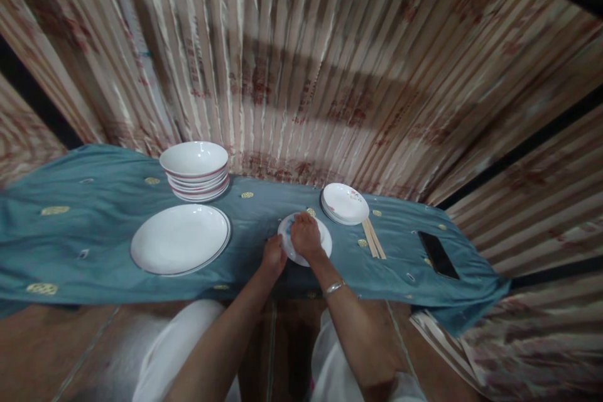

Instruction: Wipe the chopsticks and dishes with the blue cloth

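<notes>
A small white plate is in front of me near the table's front edge. My left hand grips its left rim, thumb towards the top side. My right hand, with a silver bangle on the wrist, lies over the middle of the plate with its fingers curled together. A blue patch shows on the plate beside those fingers; whether it is a printed pattern or a bit of cloth I cannot tell. The right palm and anything inside it are hidden.
To the left lie large oval plates, with stacked white bowls behind them. Right of my hands are stacked small flowered plates, wooden chopsticks and a black phone. A teal cloth covers the table; a curtain hangs behind.
</notes>
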Demonstrator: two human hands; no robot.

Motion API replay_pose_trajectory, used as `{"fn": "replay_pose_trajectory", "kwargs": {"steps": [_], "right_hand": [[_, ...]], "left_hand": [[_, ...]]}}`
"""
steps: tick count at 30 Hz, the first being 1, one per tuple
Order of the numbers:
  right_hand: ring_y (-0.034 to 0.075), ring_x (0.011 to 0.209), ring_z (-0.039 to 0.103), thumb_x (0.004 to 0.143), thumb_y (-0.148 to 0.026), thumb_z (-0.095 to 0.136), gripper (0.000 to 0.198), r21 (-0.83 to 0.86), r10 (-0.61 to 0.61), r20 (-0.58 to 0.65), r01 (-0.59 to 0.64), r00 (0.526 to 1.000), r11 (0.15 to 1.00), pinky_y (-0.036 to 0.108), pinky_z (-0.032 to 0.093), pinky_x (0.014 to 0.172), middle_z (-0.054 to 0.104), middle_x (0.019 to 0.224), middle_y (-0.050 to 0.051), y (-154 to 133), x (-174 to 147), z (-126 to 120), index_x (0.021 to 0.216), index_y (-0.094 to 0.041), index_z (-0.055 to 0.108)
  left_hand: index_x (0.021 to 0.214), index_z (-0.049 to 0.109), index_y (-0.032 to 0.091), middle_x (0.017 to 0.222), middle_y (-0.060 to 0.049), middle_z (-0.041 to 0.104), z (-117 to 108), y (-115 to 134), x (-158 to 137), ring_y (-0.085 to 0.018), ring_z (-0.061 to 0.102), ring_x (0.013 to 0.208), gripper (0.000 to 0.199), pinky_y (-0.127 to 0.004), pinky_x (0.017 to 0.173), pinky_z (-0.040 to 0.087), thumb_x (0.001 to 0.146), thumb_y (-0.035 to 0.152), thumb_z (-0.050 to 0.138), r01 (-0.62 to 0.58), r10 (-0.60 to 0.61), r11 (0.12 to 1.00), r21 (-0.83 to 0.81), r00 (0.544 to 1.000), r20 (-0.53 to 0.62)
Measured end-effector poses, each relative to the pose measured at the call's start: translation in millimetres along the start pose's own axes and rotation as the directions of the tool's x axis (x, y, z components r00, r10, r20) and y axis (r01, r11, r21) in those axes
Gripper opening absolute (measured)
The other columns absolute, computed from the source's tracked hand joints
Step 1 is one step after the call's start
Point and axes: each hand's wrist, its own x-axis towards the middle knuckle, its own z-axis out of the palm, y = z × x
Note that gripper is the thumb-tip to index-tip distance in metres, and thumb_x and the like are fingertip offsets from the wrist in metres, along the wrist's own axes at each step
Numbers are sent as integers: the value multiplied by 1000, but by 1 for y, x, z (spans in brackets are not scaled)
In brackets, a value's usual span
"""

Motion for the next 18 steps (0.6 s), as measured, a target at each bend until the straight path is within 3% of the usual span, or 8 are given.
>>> {"fn": "replay_pose_trajectory", "kwargs": {"steps": [5,11,18], "right_hand": [[23,112,56,90,-12,42,28,-33,-45,-45,44,998,998,38,38,101,65,112,19,20,4,8,110,-7,61],[21,105,61,90,-11,42,24,-20,130,-54,-131,990,991,32,44,94,68,104,19,39,-4,6,106,-7,60],[21,106,62,91,-10,39,29,-63,141,3,-140,990,988,30,46,92,67,110,19,52,-18,-1,113,-6,57]], "left_hand": [[58,60,15,57,-2,63,-2,-2,3,-17,62,62,15,-31,75,48,72,10,62,11,-11,1000,-6,1000,-19],[62,61,16,59,-2,64,-6,-2,6,-16,62,66,14,-29,74,48,73,9,63,15,-15,1000,5,999,-43],[66,63,14,64,-4,67,-3,-2,3,-16,62,68,12,-31,79,49,77,10,60,2,-2,1000,7,999,-50]]}}
